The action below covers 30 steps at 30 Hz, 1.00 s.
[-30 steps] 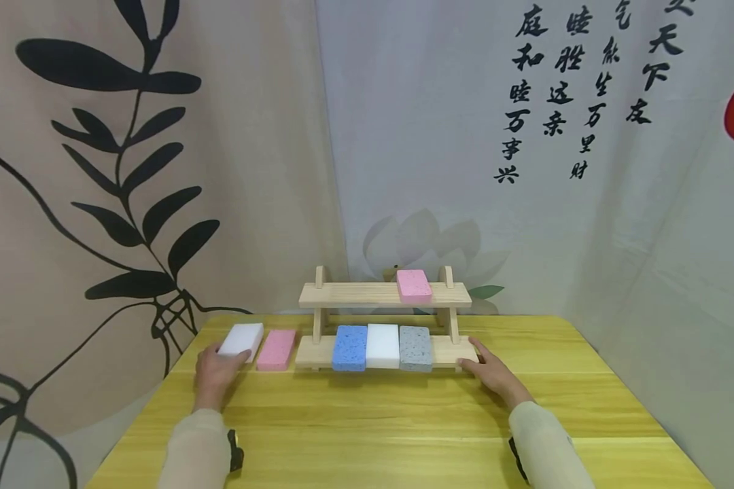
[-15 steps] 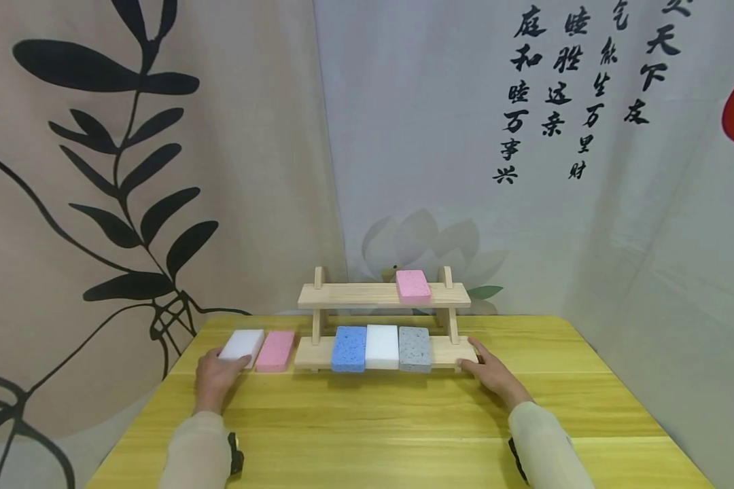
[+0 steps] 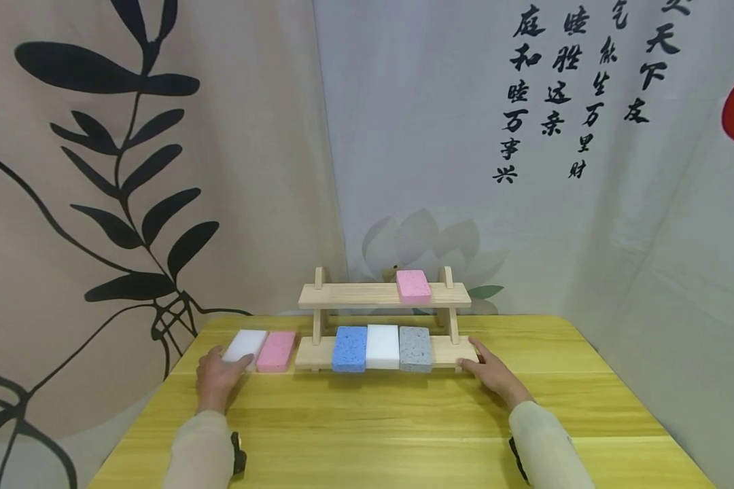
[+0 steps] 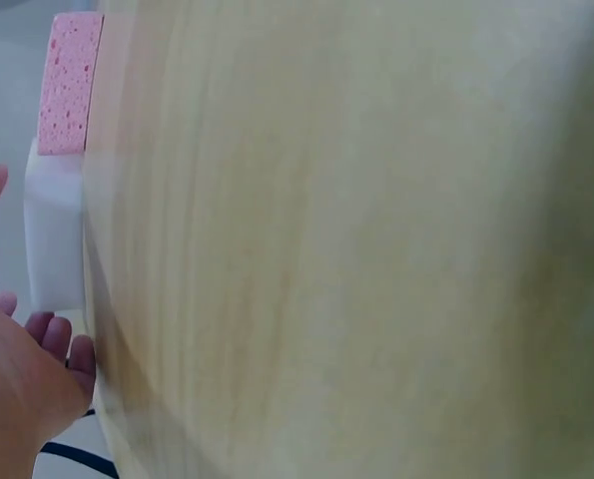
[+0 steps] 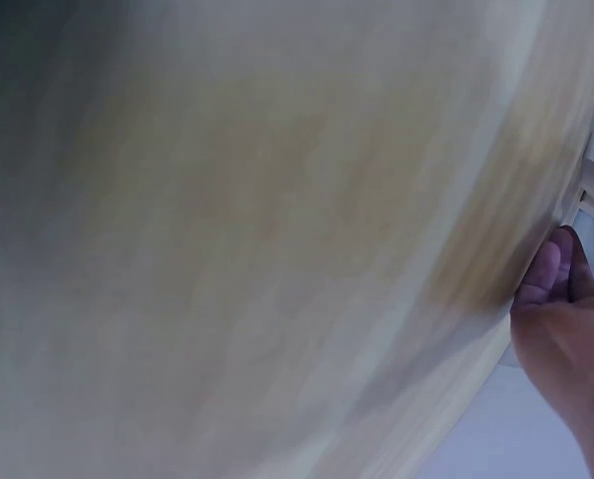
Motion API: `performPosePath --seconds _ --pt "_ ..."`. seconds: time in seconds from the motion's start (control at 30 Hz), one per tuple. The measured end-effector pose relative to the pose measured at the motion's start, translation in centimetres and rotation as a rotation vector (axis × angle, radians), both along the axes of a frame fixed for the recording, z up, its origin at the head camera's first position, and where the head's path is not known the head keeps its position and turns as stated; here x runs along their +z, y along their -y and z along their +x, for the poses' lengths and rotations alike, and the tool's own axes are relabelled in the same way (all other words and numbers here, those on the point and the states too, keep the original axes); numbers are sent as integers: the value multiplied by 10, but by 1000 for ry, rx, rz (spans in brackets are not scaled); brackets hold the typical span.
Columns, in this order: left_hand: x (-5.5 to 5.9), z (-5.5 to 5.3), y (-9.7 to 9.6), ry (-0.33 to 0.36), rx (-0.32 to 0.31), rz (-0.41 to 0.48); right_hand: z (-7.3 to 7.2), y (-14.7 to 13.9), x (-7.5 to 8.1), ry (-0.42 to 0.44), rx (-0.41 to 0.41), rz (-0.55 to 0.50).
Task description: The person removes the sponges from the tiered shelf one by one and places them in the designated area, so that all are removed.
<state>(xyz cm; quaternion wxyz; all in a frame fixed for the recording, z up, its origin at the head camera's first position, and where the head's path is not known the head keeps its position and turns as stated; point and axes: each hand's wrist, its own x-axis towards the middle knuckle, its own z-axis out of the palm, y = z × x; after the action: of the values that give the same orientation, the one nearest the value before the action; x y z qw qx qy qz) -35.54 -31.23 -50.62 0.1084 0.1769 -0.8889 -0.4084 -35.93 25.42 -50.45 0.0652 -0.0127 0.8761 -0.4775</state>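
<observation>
A white sponge (image 3: 245,345) lies flat on the table, its right side against or very near a pink sponge (image 3: 276,352). My left hand (image 3: 217,375) is at the white sponge: fingers at its left end, thumb over its front right corner. In the left wrist view the thumb stands apart from that sponge. My right hand (image 3: 492,373) grips the right end of the lower shelf of a two-tier wooden rack (image 3: 445,350), thumb at the front edge. On that shelf a blue sponge (image 3: 349,349), another white sponge (image 3: 382,346) and a grey sponge (image 3: 414,349) stand side by side.
Another pink sponge (image 3: 413,286) sits on the right part of the rack's upper shelf. The wooden table (image 3: 367,428) reaches toward me in front of the rack. Behind it hangs a printed cloth backdrop (image 3: 269,170) with plants and writing.
The white sponge at my left hand has come down level and slid right against the pink one, my left hand moving slightly right with it. My right hand has stayed at the rack.
</observation>
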Motion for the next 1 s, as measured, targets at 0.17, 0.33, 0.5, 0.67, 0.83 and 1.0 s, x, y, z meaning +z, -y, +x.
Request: performPosePath --seconds 0.17,0.33,0.5,0.67,0.83,1.0 --pt "3 0 2 -17 11 4 0 0 0 -1 3 -3" --pt "10 1 3 -31 13 23 1 0 0 -3 0 1" --pt "22 2 -1 -39 10 28 -1 0 0 -4 -1 -1" --pt "30 -2 -6 -83 18 57 -1 0 -1 0 3 -13" --pt "36 -10 -18 -135 23 57 -1 -1 0 -4 13 -11" --pt "49 -16 -34 -198 18 57 0 -1 1 -7 16 -3"
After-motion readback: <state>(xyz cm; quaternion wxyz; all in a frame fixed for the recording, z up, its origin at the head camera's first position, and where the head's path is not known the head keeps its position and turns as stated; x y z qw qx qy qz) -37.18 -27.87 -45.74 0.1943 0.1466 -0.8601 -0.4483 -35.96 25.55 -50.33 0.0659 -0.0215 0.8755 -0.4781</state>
